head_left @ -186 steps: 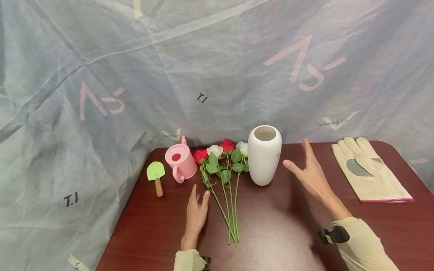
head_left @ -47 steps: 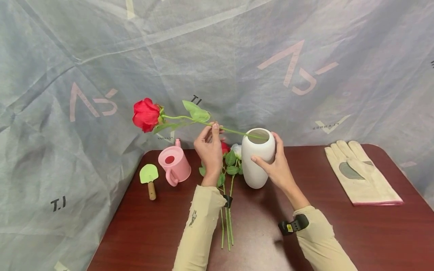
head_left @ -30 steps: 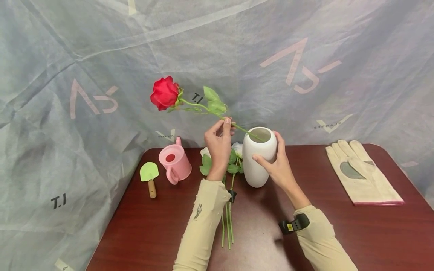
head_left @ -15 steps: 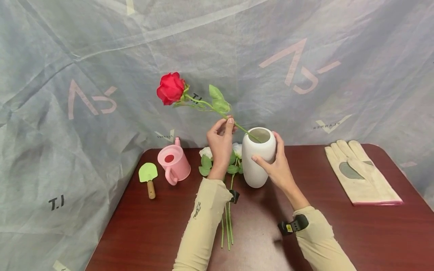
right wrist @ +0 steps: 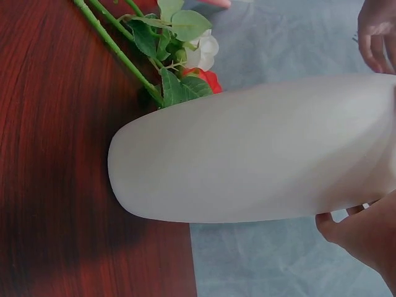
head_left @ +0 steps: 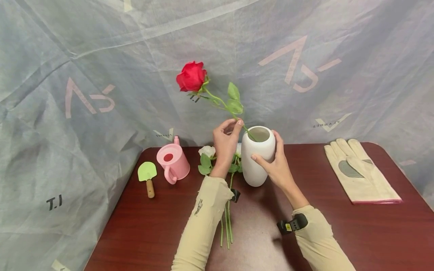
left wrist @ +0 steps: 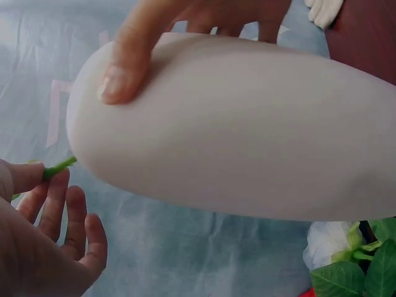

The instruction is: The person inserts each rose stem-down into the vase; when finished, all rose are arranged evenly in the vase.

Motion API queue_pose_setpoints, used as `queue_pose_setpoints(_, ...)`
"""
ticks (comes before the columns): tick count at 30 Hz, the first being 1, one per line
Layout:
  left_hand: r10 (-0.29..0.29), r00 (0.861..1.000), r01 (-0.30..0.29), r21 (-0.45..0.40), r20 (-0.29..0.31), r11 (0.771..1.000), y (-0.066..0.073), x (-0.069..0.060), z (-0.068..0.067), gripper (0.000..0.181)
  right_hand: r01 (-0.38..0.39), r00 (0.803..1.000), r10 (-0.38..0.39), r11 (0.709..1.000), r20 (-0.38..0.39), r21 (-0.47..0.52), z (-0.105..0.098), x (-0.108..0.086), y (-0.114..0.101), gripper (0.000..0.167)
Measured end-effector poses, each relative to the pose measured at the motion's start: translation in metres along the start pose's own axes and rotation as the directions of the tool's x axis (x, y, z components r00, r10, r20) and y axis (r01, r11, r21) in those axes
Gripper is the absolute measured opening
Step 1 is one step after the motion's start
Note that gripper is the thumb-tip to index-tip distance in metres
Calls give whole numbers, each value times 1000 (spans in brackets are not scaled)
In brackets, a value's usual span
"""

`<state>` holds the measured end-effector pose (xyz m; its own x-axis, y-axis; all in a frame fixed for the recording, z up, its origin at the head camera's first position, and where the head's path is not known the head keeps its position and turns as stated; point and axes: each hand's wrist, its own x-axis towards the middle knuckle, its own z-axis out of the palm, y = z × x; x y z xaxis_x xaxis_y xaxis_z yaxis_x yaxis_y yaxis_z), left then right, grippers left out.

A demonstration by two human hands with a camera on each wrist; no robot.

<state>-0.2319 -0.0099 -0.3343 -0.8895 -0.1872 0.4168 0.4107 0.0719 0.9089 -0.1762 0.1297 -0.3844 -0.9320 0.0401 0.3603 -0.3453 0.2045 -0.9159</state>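
My left hand (head_left: 225, 146) pinches the red rose (head_left: 191, 76) by its stem (head_left: 222, 102), the end inside the white vase (head_left: 252, 170) my right hand (head_left: 277, 167) grips, so I seem mid-insertion and should next lower it straighter.

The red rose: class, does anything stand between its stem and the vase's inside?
Nothing visible does: the red rose's stem, pinched by the left hand, passes into the open mouth of the white vase; the right hand grips only the outside.
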Motion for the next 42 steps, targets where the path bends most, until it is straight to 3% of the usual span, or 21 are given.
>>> queue_pose_setpoints(4,0,1000,-1,42,4,999,-10,-1,2,18,-6,1000,6,1000,3,12,2,0,0,90)
queue_pose_setpoints(12,-18,1000,18,40,7,999,-7,-3,3,22,-30,1000,30,999,2,19,1,-1,1,90)
queue_pose_setpoints(21,67,998,-67,55,7,996,-5,-2,7,13,-37,999,37,999,2,9,-1,-1,1,90)
queue_pose_setpoints(27,54,998,-58,115,36,992,-7,-5,12,11,-43,999,43,999,7,-5,-3,-1,1,90)
queue_pose_setpoints(35,19,999,-24,191,27,981,-9,-7,14,15,-35,999,35,999,13,-3,-2,0,1,90)
queue_pose_setpoints(42,41,998,-52,269,46,962,-9,-10,11,23,-20,1000,20,1000,15,5,-2,1,11,92)
